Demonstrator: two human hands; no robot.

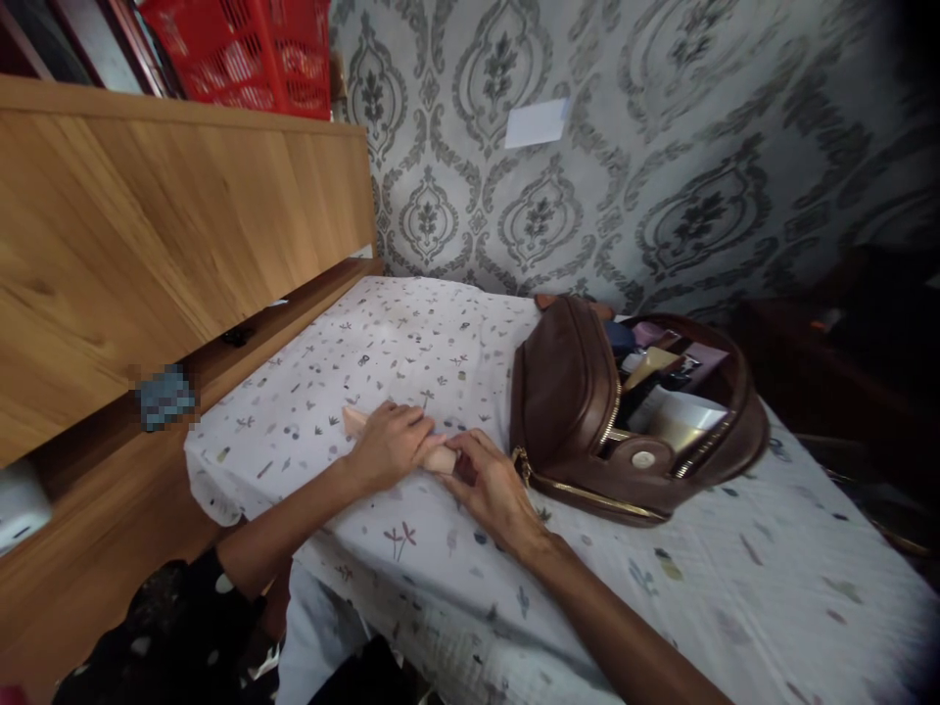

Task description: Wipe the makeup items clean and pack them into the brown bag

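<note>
Above the cloth-covered table, my left hand [391, 443] is closed around a beige cosmetic tube [353, 421], whose flat end sticks out to the left. The tube's other end [439, 460] shows between my two hands. My right hand [495, 490] pinches that end with thumb and fingers. Any print on the tube is too small to read. Just right of my right hand sits a brown leather bag [562, 382], unzipped, with a gold zipper. Several cosmetic items lie inside it, among them a pale tube [682, 423].
A white cloth with small plant prints [426, 333] covers the table. To the left stands a wooden cabinet [183, 215] with a red plastic basket [242, 59] on top. Patterned wallpaper bearing a white paper [536, 123] rises behind.
</note>
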